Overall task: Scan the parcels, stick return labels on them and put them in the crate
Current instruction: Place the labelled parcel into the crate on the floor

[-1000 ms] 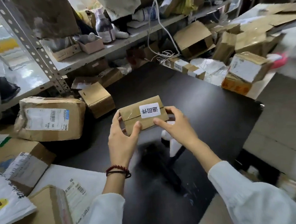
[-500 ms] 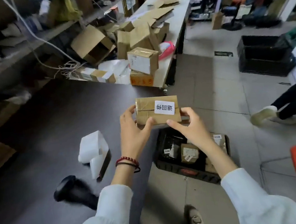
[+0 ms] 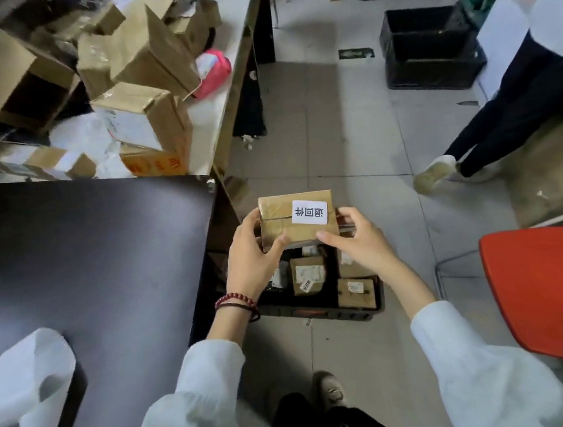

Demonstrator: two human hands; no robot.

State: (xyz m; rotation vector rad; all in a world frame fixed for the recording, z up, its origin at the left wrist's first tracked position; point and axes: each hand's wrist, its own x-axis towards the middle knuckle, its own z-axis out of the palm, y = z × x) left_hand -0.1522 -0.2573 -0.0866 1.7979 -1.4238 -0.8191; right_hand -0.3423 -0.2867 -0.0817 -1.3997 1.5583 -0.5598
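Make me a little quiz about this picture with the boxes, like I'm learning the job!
1. True or false: the parcel being held already has a white label on it.
2. Pick one: the parcel is held by A) one hand, B) both hands, C) nobody.
3. Fill in: the black crate under the parcel sits on the ____.

Key: 1 true. 2 B, the left hand and the right hand. 3 floor.

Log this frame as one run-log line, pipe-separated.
left hand, right hand: grip small brown cardboard parcel | white return label: on its top | parcel: over black plastic floor crate holding labelled parcels
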